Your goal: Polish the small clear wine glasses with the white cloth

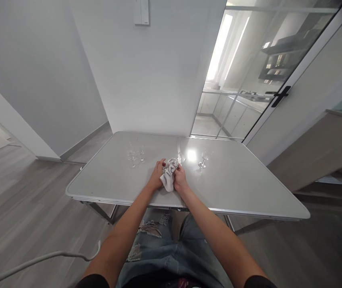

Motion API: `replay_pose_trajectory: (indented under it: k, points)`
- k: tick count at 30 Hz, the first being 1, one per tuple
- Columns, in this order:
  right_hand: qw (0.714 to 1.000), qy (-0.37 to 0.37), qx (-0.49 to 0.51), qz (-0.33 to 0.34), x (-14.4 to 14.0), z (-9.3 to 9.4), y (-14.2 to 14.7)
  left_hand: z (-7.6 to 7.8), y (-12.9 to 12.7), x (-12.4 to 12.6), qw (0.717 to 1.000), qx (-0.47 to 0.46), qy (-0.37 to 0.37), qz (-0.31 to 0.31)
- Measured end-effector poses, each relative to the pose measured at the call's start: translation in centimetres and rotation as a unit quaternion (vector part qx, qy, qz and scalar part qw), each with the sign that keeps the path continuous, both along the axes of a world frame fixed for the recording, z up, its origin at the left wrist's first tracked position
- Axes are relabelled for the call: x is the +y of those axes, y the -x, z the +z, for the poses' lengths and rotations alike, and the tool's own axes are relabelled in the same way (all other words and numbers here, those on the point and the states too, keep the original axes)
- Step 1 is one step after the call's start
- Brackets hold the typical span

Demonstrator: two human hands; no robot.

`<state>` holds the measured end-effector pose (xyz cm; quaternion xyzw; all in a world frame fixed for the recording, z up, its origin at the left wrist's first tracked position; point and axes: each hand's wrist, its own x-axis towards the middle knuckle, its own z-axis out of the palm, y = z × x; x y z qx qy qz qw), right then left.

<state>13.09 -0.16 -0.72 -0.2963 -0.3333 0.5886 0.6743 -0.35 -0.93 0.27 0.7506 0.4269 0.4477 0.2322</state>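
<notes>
Both hands, left hand (156,179) and right hand (180,179), close around a crumpled cloth (169,176) over the table (243,188). Small empty glasses (135,155) stand to the left, a stemmed glass (204,158) to the right.

1. Both forearms are bare, and the left hand (156,177) and right hand (180,180) wear no gloves.
2. Short dark sleeves (94,281) end near the elbows, at the frame's bottom edge.
3. Faded blue ripped denim jeans (171,248) cover the legs, frayed at the left knee.
4. The left fingernails look dark red, though small.
</notes>
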Motion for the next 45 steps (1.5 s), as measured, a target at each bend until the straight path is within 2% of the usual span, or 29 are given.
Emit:
replay_pose_trajectory:
  k: [4,11,14,18,23,27,30,33,38,41,45]
  points:
    - [0.999,0.03,0.023,-0.016,0.6,-0.5,-0.4,-0.3,0.2,0.2,0.999,0.007,0.023,-0.032]
    - [1.0,-0.02,-0.016,-0.008,0.2,-0.1,-0.2,-0.7,0.1,0.6,0.991,-0.073,0.097,-0.052]
    - [0.998,-0.038,-0.045,-0.001,0.0,0.4,-0.1,-0.7,0.2,0.9,0.981,-0.135,0.135,-0.038]
    - [0.996,-0.061,-0.056,0.035,-0.1,0.5,0.0,-0.8,0.2,1.1,0.969,-0.166,0.183,-0.022]
    - [0.999,-0.029,0.014,0.044,0.4,0.0,-0.4,-1.0,-0.1,0.6,0.982,-0.136,0.116,-0.059]
    - [0.997,0.014,0.072,0.016,0.9,0.0,-1.1,-1.1,-0.2,0.3,0.987,-0.094,0.111,-0.061]
    - [0.996,-0.006,0.086,-0.009,0.8,0.4,-1.1,-1.2,-0.2,0.3,0.987,-0.098,0.117,-0.059]
    - [0.997,-0.053,0.056,0.009,0.2,1.1,-0.9,-1.5,-0.1,0.4,0.984,-0.121,0.115,-0.058]
    - [0.992,-0.117,-0.005,0.035,-0.7,1.9,-0.8,-1.9,0.0,0.8,0.986,-0.145,0.064,-0.06]
    - [0.991,-0.119,-0.057,-0.002,-0.7,1.8,-0.7,-1.8,0.1,0.6,0.986,-0.134,0.056,-0.082]
    - [0.989,-0.081,-0.105,-0.066,-0.2,1.0,-0.7,-1.6,0.1,-0.1,0.987,-0.097,0.038,-0.123]
